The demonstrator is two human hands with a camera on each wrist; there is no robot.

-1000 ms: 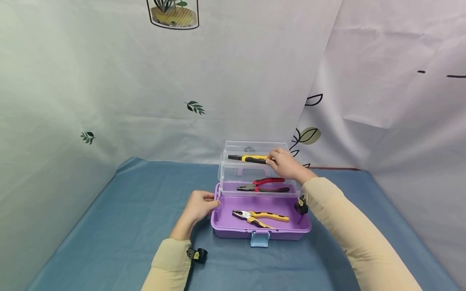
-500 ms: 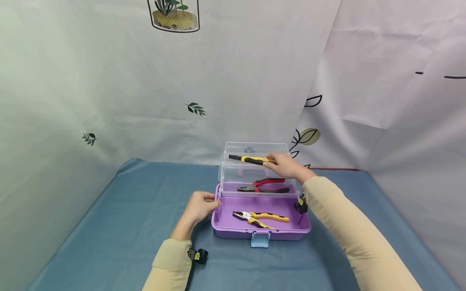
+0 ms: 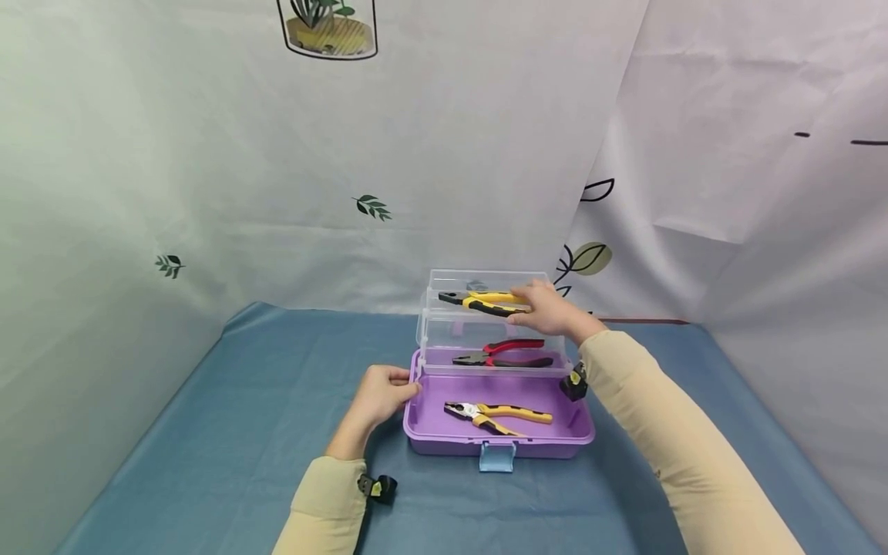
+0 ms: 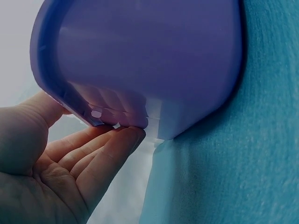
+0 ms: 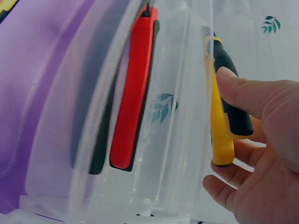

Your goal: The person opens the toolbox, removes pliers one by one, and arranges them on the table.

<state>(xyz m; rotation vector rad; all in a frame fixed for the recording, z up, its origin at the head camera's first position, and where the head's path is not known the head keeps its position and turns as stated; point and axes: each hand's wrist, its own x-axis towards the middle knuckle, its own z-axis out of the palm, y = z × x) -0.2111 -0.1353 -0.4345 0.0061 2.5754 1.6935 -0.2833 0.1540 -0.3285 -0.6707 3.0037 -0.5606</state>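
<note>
A purple toolbox (image 3: 444, 446) stands open on the blue cloth, its clear trays raised in steps behind the base. At its left end my left hand (image 3: 378, 391) pinches the rim between thumb and fingers; the left wrist view shows fingertips under the edge (image 4: 88, 119). Over the upper clear tray, my right hand (image 3: 553, 311) grips yellow-and-black pliers (image 3: 496, 297) by the handle ends, nose pointing left. In the right wrist view the thumb presses the black side of one handle (image 5: 236, 116). Red-and-black pliers (image 3: 516, 344) lie in the lower clear tray.
Other yellow-and-black pliers (image 3: 516, 414) lie in the purple base. A light blue latch (image 3: 496, 458) hangs from the box's front. Blue cloth (image 3: 277, 401) covers the table, and a pale patterned curtain (image 3: 298, 154) hangs close behind the box.
The pliers in my right hand have turned, so both handles now show apart where they looked nearly edge-on before. My left hand stays on the toolbox rim.
</note>
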